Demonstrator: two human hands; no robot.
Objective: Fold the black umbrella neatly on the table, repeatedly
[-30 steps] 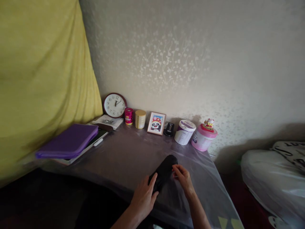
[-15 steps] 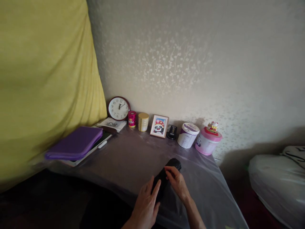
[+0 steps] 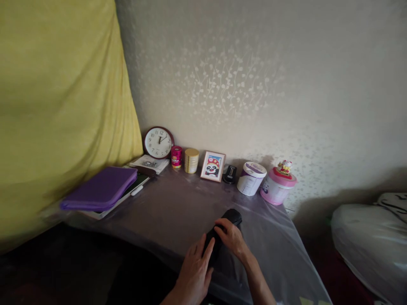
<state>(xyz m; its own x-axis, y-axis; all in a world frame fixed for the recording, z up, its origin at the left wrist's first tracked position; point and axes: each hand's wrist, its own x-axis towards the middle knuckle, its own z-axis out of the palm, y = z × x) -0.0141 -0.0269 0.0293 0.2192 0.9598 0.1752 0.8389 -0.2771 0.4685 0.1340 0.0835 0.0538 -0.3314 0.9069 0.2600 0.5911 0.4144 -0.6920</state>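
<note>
A long black bundle, which looks like a folded umbrella [image 3: 233, 217], lies slantwise over the near part of the table, its far end pointing up and right. My left hand [image 3: 196, 267] grips its near part, fingers along one side and the thumb on the other. Higher up, my right hand [image 3: 230, 236] rests over the middle of the umbrella with bent fingers pressed onto its fabric. Both palms hide much of it, and its lower end is lost in shadow.
Along the wall stand a clock [image 3: 159, 142], a pink can [image 3: 176, 157], a yellow-lidded can [image 3: 191, 161], a picture frame [image 3: 213, 166], a small black device [image 3: 229, 174], a white tub [image 3: 251, 178] and a pink tub [image 3: 277, 186]. A purple folder [image 3: 100, 188] lies left.
My right hand has shifted slightly left and its fingers have gone from a raised pinch to lying against the umbrella. My left hand stays in place.
</note>
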